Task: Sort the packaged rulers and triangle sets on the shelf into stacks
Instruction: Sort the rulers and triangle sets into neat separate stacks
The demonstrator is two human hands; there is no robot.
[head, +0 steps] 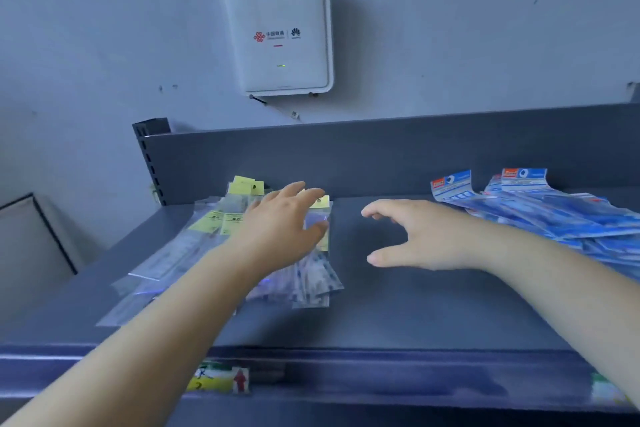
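Now we have both hands out over the grey shelf (398,305). Our left hand (284,229) lies flat on the loose pile of clear packets with yellow header cards (207,246) at the shelf's left, its fingers (313,196) spread and pressing down, gripping nothing that we can see. Our right hand (426,236) hovers over bare shelf in the middle, fingers curled half open and empty. The blue packets (540,215) lie fanned in a heap at the right, well apart from the clear ones. A white router box (278,36) hangs on the wall above.
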